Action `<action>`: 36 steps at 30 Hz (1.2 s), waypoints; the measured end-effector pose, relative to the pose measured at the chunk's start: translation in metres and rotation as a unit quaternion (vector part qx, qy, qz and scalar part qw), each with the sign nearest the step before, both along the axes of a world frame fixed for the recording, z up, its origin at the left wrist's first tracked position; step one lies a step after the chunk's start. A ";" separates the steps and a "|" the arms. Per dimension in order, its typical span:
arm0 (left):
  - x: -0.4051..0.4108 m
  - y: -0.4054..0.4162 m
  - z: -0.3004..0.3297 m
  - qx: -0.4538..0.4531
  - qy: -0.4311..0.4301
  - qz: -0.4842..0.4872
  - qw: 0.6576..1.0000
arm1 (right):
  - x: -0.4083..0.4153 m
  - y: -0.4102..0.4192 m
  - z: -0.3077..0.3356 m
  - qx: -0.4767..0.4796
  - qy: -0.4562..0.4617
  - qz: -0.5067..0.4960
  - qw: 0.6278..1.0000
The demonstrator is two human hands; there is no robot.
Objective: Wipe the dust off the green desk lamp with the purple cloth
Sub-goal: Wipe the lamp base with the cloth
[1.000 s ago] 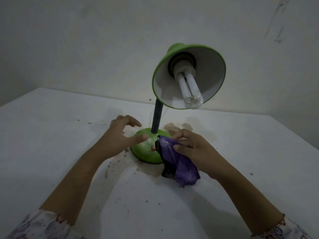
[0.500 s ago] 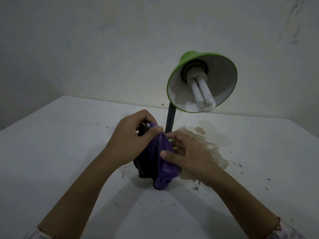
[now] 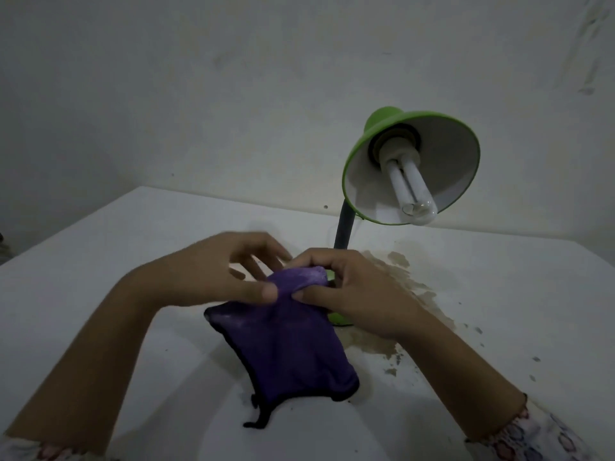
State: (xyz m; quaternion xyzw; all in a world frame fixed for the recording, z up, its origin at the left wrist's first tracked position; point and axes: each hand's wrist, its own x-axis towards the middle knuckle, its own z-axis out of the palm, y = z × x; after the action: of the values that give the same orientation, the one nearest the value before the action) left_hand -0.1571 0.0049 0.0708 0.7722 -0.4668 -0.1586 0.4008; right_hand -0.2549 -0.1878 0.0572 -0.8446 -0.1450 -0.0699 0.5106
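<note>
dim scene, head view. white table point(image 3: 100, 277) fills the lower frame, white wall point(image 3: 233, 94) behind it.

green desk lamp point(image 3: 411, 168): shade sits at about 2 o'clock from the frame centre, open mouth tipped toward the camera. the shade acts as the only container here; inside it a white socket and one white u-tube bulb point(image 3: 411, 191), its tip reaching just past the lower rim. dark neck point(image 3: 344, 227) drops from the shade toward 7 o'clock. lamp base point(image 3: 339, 319) almost fully hidden; only green slivers show beside the right hand.

purple cloth point(image 3: 293, 347): dark-edged, upper part draped over the lamp base, lower part spread on the table toward 6 o'clock, a black tag trailing at its bottom corner. pale dusty smears on the upper fold.

left hand point(image 3: 216, 274): at 9 o'clock of the cloth's top; thumb pressed on the cloth, the other fingers spread apart and lifted, blurred. whether they touch the cloth cannot be told.

right hand point(image 3: 352, 291): at 3 o'clock of the cloth's top; thumb and fingers pinched together on the top fold of the cloth.

brownish stain point(image 3: 409, 294) on the table, running from 1 to 5 o'clock of the base, with dark specks scattered further right. patterned sleeve point(image 3: 545, 437) cuffs at both bottom corners.
</note>
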 end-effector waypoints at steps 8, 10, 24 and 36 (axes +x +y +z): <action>0.002 -0.007 -0.027 -0.082 0.104 0.079 0.988 | 0.024 -0.020 -0.014 0.118 -0.006 -0.109 0.987; 0.008 0.000 -0.030 -0.083 0.127 0.113 0.982 | 0.026 -0.042 -0.030 0.117 0.007 -0.188 0.975; 0.056 -0.094 -0.078 -0.022 -0.141 0.277 0.950 | 0.021 -0.092 -0.108 -0.191 0.052 -0.283 0.939; 0.090 -0.131 -0.098 -0.037 -0.123 0.356 0.925 | 0.021 -0.096 -0.115 -0.134 0.049 -0.276 0.950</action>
State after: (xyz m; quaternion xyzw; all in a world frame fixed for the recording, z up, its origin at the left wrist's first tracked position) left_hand -0.0674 -0.1256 -0.0269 0.8858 -0.2120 0.1085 0.3983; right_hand -0.2335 -0.2837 -0.0574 -0.9147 0.1113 -0.1463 0.3600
